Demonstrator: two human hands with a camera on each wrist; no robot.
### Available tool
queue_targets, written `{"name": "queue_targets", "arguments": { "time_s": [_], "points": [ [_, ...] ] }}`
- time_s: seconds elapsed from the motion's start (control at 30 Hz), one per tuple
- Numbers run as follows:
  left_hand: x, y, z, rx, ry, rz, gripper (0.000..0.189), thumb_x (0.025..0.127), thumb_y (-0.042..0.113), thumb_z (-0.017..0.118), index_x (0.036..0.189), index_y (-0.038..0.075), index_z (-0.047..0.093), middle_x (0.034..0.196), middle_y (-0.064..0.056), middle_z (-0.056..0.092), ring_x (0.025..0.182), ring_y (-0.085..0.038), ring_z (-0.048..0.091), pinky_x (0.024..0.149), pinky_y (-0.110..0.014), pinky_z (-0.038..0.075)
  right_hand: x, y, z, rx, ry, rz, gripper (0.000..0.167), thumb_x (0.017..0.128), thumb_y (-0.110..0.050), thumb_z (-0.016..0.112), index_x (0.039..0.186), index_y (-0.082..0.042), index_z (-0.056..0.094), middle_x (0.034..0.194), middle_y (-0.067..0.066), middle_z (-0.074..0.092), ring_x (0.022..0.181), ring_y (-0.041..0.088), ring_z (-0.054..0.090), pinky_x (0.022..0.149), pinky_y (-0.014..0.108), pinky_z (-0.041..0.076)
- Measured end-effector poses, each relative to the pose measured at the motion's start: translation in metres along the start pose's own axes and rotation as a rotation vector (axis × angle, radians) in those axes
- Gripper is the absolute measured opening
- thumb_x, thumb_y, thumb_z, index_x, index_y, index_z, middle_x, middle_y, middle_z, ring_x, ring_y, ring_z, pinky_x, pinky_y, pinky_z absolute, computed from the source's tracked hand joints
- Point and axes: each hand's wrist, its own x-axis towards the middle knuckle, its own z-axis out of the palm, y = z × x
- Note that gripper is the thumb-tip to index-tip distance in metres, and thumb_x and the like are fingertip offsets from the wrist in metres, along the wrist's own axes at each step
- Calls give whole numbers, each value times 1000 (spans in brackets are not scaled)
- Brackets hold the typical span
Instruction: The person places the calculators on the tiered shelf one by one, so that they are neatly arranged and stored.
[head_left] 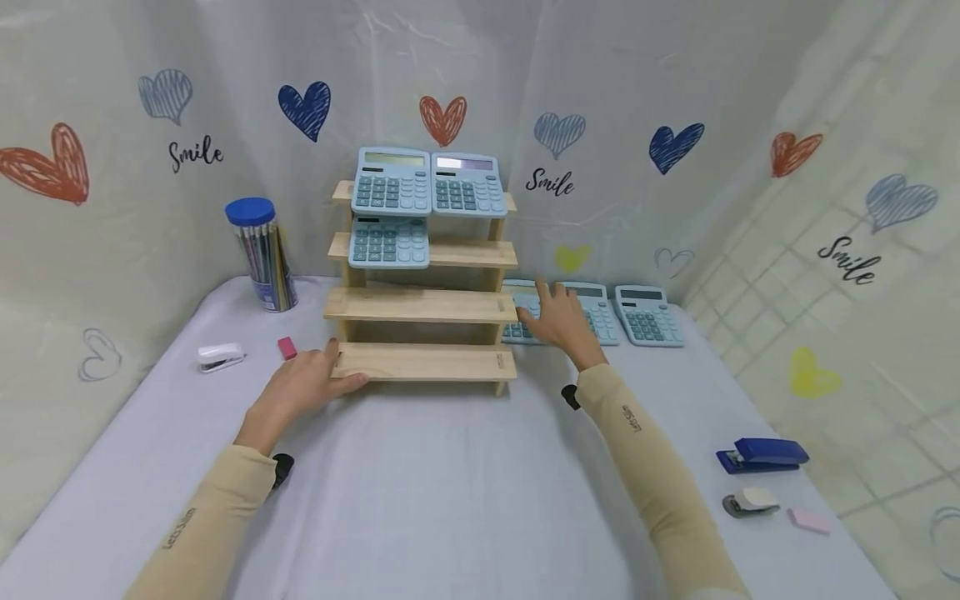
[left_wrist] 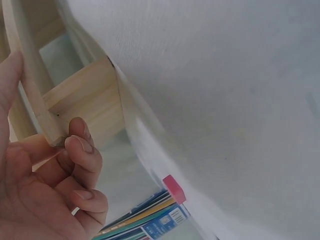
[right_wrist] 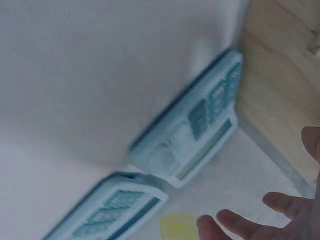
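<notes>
A stepped wooden rack [head_left: 420,362] stands mid-table. Two light-blue calculators [head_left: 390,179] lean on its top step and one calculator [head_left: 388,243] on the step below. My left hand [head_left: 300,387] grips the left end of the lowest step, thumb on its front; in the left wrist view the fingers curl by the board's end [left_wrist: 45,117]. To the right of the rack, my right hand [head_left: 561,321] hovers over calculators on the table, its fingers spread. It partly hides them; one calculator [head_left: 649,317] lies farther right. Two calculators [right_wrist: 195,125] show in the right wrist view.
A blue-lidded tub of pencils [head_left: 262,254] stands at the back left. Nearer are a white stapler [head_left: 220,357] and a pink eraser [head_left: 287,347]. At the right lie a blue stapler [head_left: 763,455], a white-and-grey stapler [head_left: 752,502] and a pale pink eraser [head_left: 808,521].
</notes>
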Motion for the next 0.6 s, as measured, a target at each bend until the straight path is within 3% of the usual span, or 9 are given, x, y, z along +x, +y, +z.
{"name": "queue_targets", "arguments": {
  "time_s": [0.37, 0.6],
  "points": [
    [0, -2, 2, -3, -8, -11, 89, 93, 55, 64, 146, -12, 38, 116, -35, 64, 87, -32, 64, 79, -53, 53, 17, 4, 33, -42, -232, 73, 91, 94, -66, 51, 160, -11, 22, 160, 37, 19, 144, 63, 20, 115, 70, 26],
    [1, -1, 2, 0, -2, -12, 90, 93, 55, 64, 146, -13, 38, 117, -35, 64, 89, -34, 65, 82, -54, 53, 28, -3, 42, -59, -276, 120, 95, 91, -66, 55, 161, -11, 20, 159, 41, 13, 143, 64, 21, 114, 70, 29]
  ]
}}
